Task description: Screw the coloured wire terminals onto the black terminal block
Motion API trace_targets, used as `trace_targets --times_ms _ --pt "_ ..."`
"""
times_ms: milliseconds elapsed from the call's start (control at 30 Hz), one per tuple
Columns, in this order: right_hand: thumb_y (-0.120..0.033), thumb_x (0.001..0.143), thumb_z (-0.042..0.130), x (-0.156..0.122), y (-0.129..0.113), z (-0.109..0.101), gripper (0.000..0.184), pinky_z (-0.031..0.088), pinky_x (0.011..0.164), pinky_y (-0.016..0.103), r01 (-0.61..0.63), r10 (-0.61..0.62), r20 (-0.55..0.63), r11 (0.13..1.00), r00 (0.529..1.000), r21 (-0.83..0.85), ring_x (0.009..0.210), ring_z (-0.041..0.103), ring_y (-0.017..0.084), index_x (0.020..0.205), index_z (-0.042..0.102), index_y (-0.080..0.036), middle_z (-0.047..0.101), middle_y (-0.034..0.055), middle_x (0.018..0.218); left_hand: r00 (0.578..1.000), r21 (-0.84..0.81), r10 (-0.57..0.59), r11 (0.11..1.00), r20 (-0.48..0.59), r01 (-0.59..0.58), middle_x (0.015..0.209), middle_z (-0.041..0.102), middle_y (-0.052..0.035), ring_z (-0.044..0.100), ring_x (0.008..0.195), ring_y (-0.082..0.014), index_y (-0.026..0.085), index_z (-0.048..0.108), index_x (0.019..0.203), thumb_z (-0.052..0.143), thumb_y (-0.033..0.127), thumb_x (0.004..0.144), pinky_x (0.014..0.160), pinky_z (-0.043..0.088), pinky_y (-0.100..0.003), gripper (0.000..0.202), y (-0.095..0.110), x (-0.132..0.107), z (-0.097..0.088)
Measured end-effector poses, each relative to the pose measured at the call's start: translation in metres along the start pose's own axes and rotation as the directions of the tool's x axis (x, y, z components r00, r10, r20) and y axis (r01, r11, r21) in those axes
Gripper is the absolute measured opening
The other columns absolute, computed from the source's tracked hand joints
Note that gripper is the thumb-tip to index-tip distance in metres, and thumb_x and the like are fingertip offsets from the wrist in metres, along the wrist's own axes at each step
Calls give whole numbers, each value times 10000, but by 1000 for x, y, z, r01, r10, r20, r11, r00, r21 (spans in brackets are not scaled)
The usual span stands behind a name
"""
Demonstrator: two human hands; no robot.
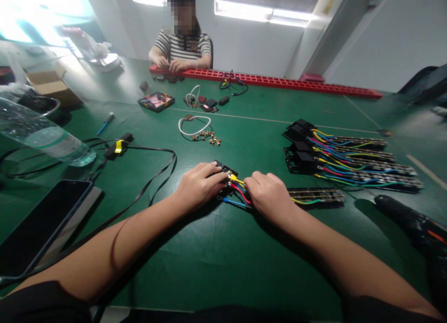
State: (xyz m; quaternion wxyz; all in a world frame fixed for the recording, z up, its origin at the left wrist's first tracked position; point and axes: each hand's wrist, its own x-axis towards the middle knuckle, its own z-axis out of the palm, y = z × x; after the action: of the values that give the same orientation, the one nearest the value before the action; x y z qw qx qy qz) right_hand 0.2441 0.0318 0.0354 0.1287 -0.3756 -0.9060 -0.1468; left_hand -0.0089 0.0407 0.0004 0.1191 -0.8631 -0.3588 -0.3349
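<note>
In front of me on the green table lies a long black strip with metal rails (316,196) and coloured wires. At its left end, the fingers of my left hand (199,185) are closed on a black terminal block (228,170). My right hand (270,195) is closed over the coloured wires (240,191), covering the strip's middle. Yellow and red wires run between my hands. A blue wire (232,202) ends in a loose ring terminal near my left fingertips. Small brass-coloured screws (213,139) are scattered beyond my hands, beside a white loop (194,126).
Several similar wired strips (366,167) lie at right, above a black power tool (401,216). On the left are a phone (49,225), a plastic bottle (49,137) and a black cable (171,162). A co-worker (185,46) sits behind a red perforated rail (265,79).
</note>
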Motion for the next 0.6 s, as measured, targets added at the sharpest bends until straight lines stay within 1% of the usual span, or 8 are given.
trace_targets --times_ms 267,400,600 --pt "-141 994 504 -1 0 1 238 220 681 331 6 -7 -27 1000 1000 -25 671 382 197 809 649 -169 572 54 749 1000 13 24 1000 -8 -24 1106 723 -99 683 1085 -264 194 733 1141 648 302 986 899 626 -407 208 0 1 0" --pt "-138 992 504 0 0 0 237 216 683 333 -1 1 -13 999 1000 -36 667 372 197 813 657 -166 579 55 751 1000 3 20 1000 2 -20 1112 717 -102 672 1094 -267 195 724 1164 650 298 984 905 624 -415 220 1 1 -1" --pt "-144 987 523 1 -2 -2 220 219 700 341 12 -14 -36 998 999 -69 706 404 210 807 647 -169 572 60 743 1000 -19 13 1000 22 -12 1137 703 -113 648 1125 -277 191 706 1195 660 276 973 920 620 -437 242 0 0 0"
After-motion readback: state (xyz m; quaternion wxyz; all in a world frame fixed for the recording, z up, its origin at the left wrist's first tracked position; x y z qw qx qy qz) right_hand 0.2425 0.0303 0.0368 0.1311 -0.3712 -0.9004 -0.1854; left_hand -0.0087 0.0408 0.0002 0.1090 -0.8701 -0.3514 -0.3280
